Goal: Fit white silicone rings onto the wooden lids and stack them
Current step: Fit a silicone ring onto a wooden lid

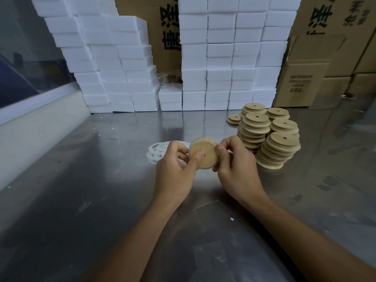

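— How are the hands placed?

— Both forearms reach in from the bottom edge and meet over the middle of the tabletop [101, 180]. The left hand [175, 167] has its fingers curled behind a wooden lid [205, 154] and its thumb pressed flat on the lid's near face. The right hand [234, 159] pinches the lid's right edge, thumb in front, fingers bent round the back.

— Which way does the lid face?

— It is held above the tabletop, tilted up so its flat round face turns toward the camera; being a disc, it has no long axis to speak of. A white ring [192, 146] shows along its upper-left rim; whether it sits fully round the lid I cannot tell.

— And the rest?

— A small heap of loose rings [156, 152] lies flat just left of the left hand. Stacks of lids [272, 139], each with a centre hole, stand to the right. White foam boxes [219, 64] and cardboard cartons [301, 82] are piled behind.
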`<state>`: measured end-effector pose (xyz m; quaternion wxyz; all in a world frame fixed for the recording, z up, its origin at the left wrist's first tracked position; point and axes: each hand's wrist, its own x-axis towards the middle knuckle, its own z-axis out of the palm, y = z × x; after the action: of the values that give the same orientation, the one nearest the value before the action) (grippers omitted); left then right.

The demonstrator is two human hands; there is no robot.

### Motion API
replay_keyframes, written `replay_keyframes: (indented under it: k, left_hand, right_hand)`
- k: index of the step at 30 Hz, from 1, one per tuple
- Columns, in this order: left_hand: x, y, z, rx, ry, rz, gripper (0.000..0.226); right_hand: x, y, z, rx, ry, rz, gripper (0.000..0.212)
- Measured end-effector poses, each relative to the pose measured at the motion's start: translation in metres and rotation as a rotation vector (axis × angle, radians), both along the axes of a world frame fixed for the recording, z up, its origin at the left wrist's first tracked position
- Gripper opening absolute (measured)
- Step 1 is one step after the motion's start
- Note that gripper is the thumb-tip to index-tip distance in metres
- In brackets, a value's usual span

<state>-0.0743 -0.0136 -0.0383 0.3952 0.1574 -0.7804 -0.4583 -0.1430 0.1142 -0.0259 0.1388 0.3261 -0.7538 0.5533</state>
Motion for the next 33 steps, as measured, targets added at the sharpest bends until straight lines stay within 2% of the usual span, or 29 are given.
replay_keyframes:
  k: [4, 6, 10, 13, 15, 17, 20, 23, 25, 29, 31, 33]
  left_hand:
    - [0.001, 0.003, -0.001, -0.191, -0.079, 0.092, 0.027]
    - [0.001, 0.002, -0.001, -0.187, -0.091, 0.058, 0.025]
    - [-0.002, -0.002, -0.001, 0.005, -0.107, -0.095, 0.026]
    - [-0.001, -0.005, -0.002, 0.161, -0.063, -0.123, 0.026]
    - [0.0, -0.009, -0.001, 0.267, -0.035, -0.074, 0.025]
    - [0.0, -0.012, 0.001, 0.36, -0.018, 0.0, 0.024]
    - [0.002, -0.028, 0.007, 0.494, 0.042, 0.14, 0.023]
    - [0.006, -0.055, 0.011, 0.597, 0.078, 0.328, 0.02]
    - [0.004, -0.076, 0.016, 0.72, 0.093, 0.382, 0.016]
    - [-0.012, -0.114, 0.025, 0.948, -0.013, 0.348, 0.014]
    - [-0.023, -0.129, 0.028, 0.961, -0.095, 0.322, 0.028]
    - [-0.031, -0.136, 0.031, 0.938, -0.167, 0.306, 0.033]
  right_hand:
    - [-0.001, 0.002, 0.002, 0.082, 0.144, -0.042, 0.012]
    - [-0.002, 0.002, 0.003, 0.101, 0.179, -0.052, 0.012]
    - [-0.003, 0.003, 0.004, 0.028, 0.159, -0.083, 0.012]
    - [-0.003, 0.003, 0.003, -0.035, 0.029, -0.071, 0.014]
    - [-0.002, 0.001, 0.001, -0.054, -0.129, 0.005, 0.011]
    - [-0.002, -0.002, -0.003, 0.02, -0.231, 0.063, 0.005]
    - [-0.002, -0.003, -0.006, 0.186, -0.22, 0.072, 0.003]
    - [-0.003, -0.002, -0.006, 0.201, -0.224, 0.07, 0.006]
    - [-0.004, -0.001, -0.006, 0.185, -0.256, 0.073, 0.007]
    - [-0.007, -0.002, -0.007, 0.156, -0.303, 0.086, 0.006]
    - [-0.009, -0.002, -0.007, 0.136, -0.328, 0.091, 0.007]
    - [-0.011, -0.002, -0.007, 0.109, -0.359, 0.097, 0.009]
